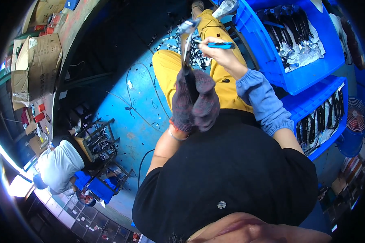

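Left hand (205, 103) grips a seemingly unfinished black piece (191, 86); right hand (218, 53) holds a blue tool (223, 45). Upper-right crated pieces (287, 30) look done.

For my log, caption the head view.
Gloved left hand holds a dark piece, right hand a blue tool; blue crates at right.

One wide camera sits on the wearer's head and looks down over the black cloth shirt (231, 170). The dark-gloved left hand (195, 100) and bare right hand (217, 54) are close to it; the flat blue floor (123, 107) is farther off. Straight edges bend toward the dark rim.
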The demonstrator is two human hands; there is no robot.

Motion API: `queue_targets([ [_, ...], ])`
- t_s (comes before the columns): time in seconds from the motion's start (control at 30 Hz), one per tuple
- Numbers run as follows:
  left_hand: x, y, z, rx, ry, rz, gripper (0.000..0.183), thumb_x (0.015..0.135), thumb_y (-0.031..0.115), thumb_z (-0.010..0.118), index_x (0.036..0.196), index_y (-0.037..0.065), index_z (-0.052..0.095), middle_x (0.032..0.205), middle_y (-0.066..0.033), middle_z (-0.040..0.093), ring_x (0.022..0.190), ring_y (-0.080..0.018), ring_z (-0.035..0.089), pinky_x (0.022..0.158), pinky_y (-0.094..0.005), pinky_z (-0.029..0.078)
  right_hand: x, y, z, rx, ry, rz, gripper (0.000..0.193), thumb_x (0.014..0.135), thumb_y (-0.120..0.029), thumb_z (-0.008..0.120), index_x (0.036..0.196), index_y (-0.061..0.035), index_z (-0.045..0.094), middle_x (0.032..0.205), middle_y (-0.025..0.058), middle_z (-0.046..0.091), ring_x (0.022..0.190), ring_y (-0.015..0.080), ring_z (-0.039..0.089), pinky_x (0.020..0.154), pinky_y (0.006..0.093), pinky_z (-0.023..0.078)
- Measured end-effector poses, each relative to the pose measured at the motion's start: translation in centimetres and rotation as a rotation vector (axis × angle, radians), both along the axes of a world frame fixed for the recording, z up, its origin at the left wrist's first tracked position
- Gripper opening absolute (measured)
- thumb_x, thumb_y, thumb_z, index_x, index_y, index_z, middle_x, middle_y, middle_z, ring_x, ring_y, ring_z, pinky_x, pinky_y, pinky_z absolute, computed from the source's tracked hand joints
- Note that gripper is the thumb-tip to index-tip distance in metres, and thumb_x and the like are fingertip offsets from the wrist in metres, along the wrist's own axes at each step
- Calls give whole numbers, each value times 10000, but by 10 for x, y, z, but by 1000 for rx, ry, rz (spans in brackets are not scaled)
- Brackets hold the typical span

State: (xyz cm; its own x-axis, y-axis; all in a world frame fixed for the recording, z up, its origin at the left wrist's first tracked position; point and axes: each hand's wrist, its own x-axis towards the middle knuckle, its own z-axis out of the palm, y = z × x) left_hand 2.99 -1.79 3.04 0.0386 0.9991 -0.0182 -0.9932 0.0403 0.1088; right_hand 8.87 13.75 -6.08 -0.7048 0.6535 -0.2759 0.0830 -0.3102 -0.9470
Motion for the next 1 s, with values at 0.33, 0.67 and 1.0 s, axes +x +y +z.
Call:
queue_targets([
  [0.33,-11,16,-16,-78,-161,-106,479,982,552,273,954,160,546,487,23,404,323,-162,349,333,-294,317,23,6,78,101,266,181,220,826,-201,737,937,-30,655,884,31,646,788,78,591,699,211,473],
  [0.67,0,24,-13,-679,315,155,565,981,564,261,972,89,566,528,-58,494,344,-215,445,301,-296,350,20,-1,77,188,200,138,153,879,-143,681,924,1,653,752,-9,617,667,41,570,595,174,454],
  [1.0,2,19,-13,-318,143,-34,588,963,601,273,859,84,533,517,-50,469,315,-187,410,283,-282,320,17,4,29,35,382,91,76,814,-87,646,811,-25,602,747,-2,596,698,57,546,616,216,446],
])
